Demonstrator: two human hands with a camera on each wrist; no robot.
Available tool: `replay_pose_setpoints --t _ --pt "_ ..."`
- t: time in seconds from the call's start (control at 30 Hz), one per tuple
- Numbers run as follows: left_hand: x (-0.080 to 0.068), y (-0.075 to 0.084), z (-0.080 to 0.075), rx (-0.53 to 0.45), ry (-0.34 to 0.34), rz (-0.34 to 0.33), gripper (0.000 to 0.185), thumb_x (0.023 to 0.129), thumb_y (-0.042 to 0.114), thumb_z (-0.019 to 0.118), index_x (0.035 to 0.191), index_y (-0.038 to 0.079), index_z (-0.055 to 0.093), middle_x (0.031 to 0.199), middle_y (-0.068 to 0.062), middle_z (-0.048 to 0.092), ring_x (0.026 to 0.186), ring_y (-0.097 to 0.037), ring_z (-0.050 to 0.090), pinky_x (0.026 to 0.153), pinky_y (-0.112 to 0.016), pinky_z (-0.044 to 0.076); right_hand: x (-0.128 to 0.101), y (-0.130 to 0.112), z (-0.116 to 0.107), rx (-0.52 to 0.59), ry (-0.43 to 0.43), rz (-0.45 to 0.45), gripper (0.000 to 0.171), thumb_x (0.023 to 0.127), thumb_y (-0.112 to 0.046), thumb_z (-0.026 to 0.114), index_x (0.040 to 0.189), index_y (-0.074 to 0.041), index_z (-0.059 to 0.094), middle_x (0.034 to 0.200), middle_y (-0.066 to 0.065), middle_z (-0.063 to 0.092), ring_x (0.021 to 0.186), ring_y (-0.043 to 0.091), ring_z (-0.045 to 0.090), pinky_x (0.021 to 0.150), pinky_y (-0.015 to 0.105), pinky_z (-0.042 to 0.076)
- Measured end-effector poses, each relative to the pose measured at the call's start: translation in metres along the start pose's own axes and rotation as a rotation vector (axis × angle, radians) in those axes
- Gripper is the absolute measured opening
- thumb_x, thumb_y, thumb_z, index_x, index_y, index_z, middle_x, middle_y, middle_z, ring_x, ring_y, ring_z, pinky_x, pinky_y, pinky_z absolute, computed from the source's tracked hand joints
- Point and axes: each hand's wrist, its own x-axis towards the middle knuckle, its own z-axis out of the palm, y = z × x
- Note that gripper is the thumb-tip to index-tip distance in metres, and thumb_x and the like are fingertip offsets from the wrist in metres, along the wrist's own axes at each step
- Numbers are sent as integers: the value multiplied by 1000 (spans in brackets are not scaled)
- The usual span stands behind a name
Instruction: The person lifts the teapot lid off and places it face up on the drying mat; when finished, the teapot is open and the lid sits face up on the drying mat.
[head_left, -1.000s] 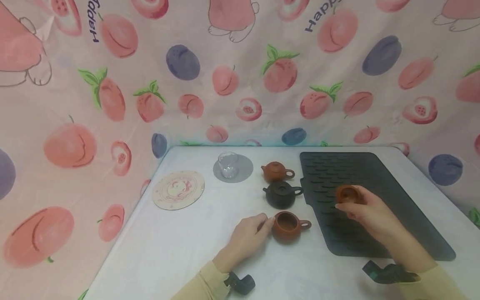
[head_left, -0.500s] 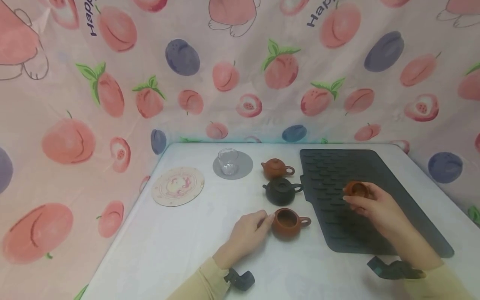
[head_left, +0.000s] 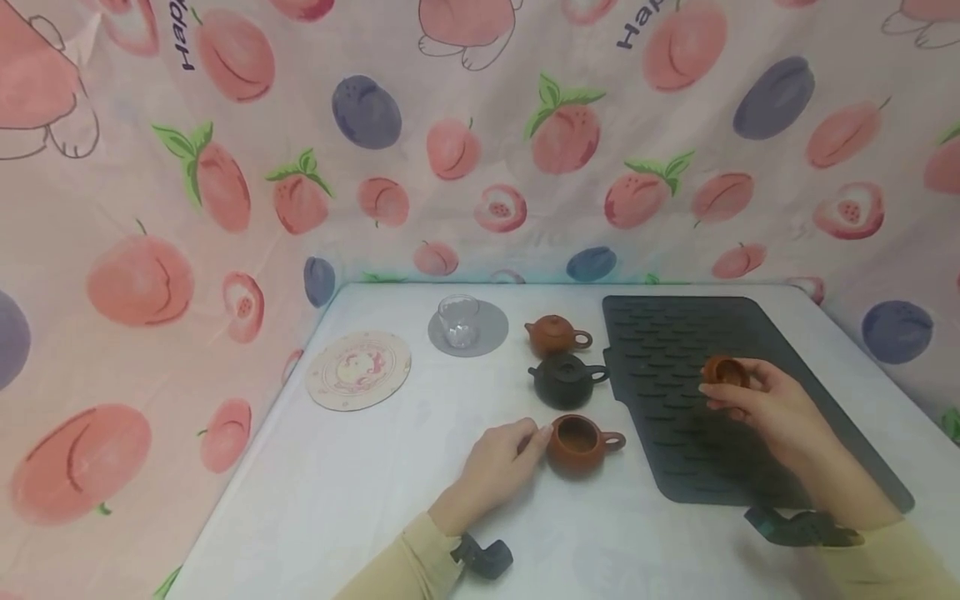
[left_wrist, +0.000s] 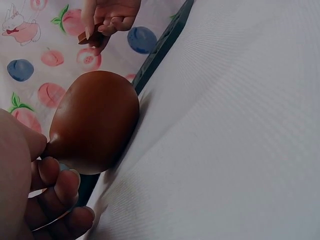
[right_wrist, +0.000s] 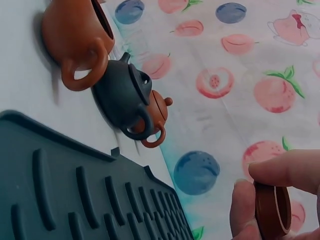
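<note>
A reddish-brown clay teapot [head_left: 576,457] without a lid sits on the white table, its handle toward the right. My left hand [head_left: 498,462] pinches its spout; the left wrist view shows thumb and finger at the spout beside the round body [left_wrist: 97,122]. Over the dark ribbed mat, my right hand [head_left: 783,412] holds a small brown teapot lid [head_left: 718,375] between thumb and fingers, its hollow side partly toward the head camera. In the right wrist view the lid [right_wrist: 270,210] stands on edge between the fingertips.
Behind the teapot stand a black teapot [head_left: 564,383] and a smaller brown one [head_left: 553,335], both lidded. A clear glass cup [head_left: 459,321] rests on a grey round coaster [head_left: 491,329]. Left of it lies a patterned disc [head_left: 358,371]. The dark mat [head_left: 645,333] covers the right side.
My right hand has moved to the right over the mat with the lid, and the lid has turned slightly. The left hand stays at the teapot's spout.
</note>
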Motion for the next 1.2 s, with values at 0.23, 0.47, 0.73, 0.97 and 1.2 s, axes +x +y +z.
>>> replay_pose_setpoints --t 0.23,0.47,0.73,0.97,1.2 --pt "0 0 -1 0 -4 -11 40 108 45 49 75 24 53 63 10 46 61 -8 46 54 -25 35 4 8 -5 -74 36 11 73 98 -30 74 146 6 34 109 -12 62 89 0 65 75 22 51" --pt "1 1 -2 6 17 0 39 108 44 50 74 24 53 63 10 45 61 -8 47 54 -25 35 5 12 -8 -184 91 33 84 96 -38 75 151 8 30 140 23 46 103 12 55 74 18 48" --pt "1 -1 1 -7 -6 -15 41 108 49 47 76 24 55 63 11 48 60 -7 46 53 -25 35 6 19 -16 -205 131 108 89 96 -45 73 153 8 30 149 34 35 134 53 31 101 74 32" --pt "1 -2 2 -3 -3 -10 41 108 49 47 76 25 55 63 11 48 60 -7 47 54 -25 36 10 20 -24 -191 137 99 93 96 -45 73 154 10 25 153 37 29 139 59 23 102 79 24" --pt "0 -1 2 -1 7 -1 41 108 48 48 75 24 55 63 11 48 61 -7 47 54 -25 36 19 23 -29 -191 164 100 98 96 -45 72 154 13 18 155 42 20 139 62 21 101 80 23"
